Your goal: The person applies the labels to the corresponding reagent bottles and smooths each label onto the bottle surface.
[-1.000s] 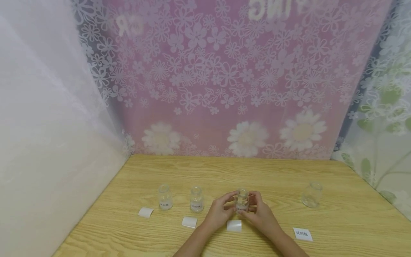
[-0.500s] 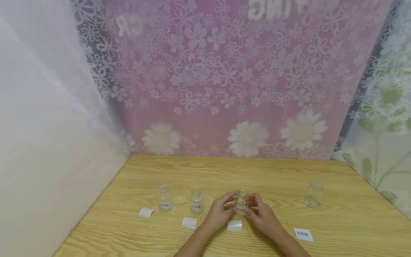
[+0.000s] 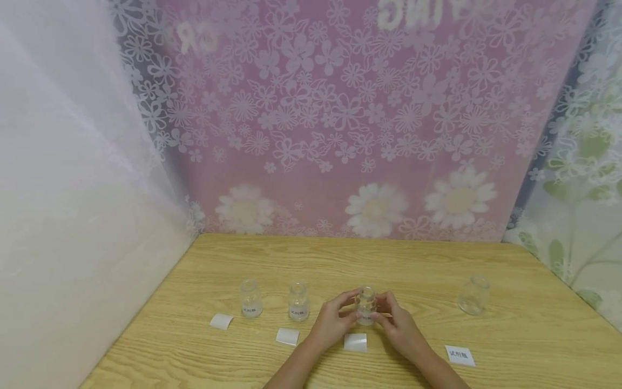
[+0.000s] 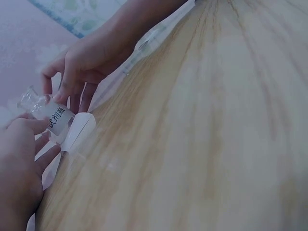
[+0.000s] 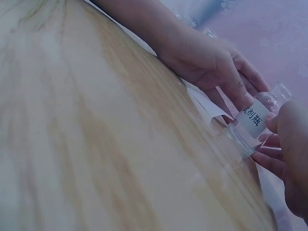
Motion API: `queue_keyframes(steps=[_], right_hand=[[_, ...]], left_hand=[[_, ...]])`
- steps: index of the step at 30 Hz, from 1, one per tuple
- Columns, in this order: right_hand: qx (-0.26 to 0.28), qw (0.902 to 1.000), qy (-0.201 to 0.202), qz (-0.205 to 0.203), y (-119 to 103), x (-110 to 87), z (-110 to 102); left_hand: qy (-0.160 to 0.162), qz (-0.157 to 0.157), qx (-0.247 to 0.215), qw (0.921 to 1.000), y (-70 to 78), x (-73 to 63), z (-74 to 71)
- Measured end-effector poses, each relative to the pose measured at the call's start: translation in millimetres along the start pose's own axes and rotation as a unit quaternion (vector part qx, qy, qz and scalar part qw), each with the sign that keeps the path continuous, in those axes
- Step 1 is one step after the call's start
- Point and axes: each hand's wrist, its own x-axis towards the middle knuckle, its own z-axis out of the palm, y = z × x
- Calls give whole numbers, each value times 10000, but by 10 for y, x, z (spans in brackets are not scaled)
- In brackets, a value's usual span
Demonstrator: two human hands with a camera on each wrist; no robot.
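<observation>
Both hands hold a small clear glass bottle (image 3: 366, 303) upright at the middle of the wooden table. My left hand (image 3: 331, 321) grips its left side, with the thumb at the edge of a white label (image 4: 58, 118) printed with black characters. From the right, my right hand (image 3: 399, 325) curls round the glass, its thumb pressing the label's other edge in the right wrist view. The fingers behind the bottle are partly hidden. A curled blank white paper piece (image 3: 356, 342) lies just in front of the bottle.
Two labelled glass bottles (image 3: 298, 301) stand to the left, and a wider glass jar (image 3: 473, 296) sits at the right. Two blank paper pieces (image 3: 288, 336) lie in front of the left bottles. A printed label (image 3: 459, 355) lies at the front right of the table (image 3: 194, 359).
My right thumb has slid right across the front of the label, and the left thumb has come onto its left edge. The bottle stays in place between both hands.
</observation>
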Motion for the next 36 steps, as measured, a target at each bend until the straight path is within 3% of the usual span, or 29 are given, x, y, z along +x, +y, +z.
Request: queue_keyframes(steps=[4,13,19,23,26,29,33,36], right_hand=[[246,9994,-3,226,-21,-15,-20],[720,9950,97,679,-66,-44,-33],[493,9964,94,679,-58,-38,-72],[260,9981,183,522,-108,-25,-167],[208,9986,327,353,-176,-17,-317],[131,9984,549,91,-229,-13,-544],[-178,9953,937,-188,-232,-19,-937],[-479,9901,1309,-163,-191,-38,-1242]], left_hand=[[-25,-79,61,9999,-70,13,18],[-70,-144,-226,9996,50,-6,33],[-100,-205,-221,9995,-51,-3,52],[-9,-119,-108,9999,-42,9,56],[258,123,-3,9996,79,61,59],[492,503,-82,9975,375,140,44],[436,1011,-280,9935,842,283,50],[319,1095,-321,9930,942,447,168]])
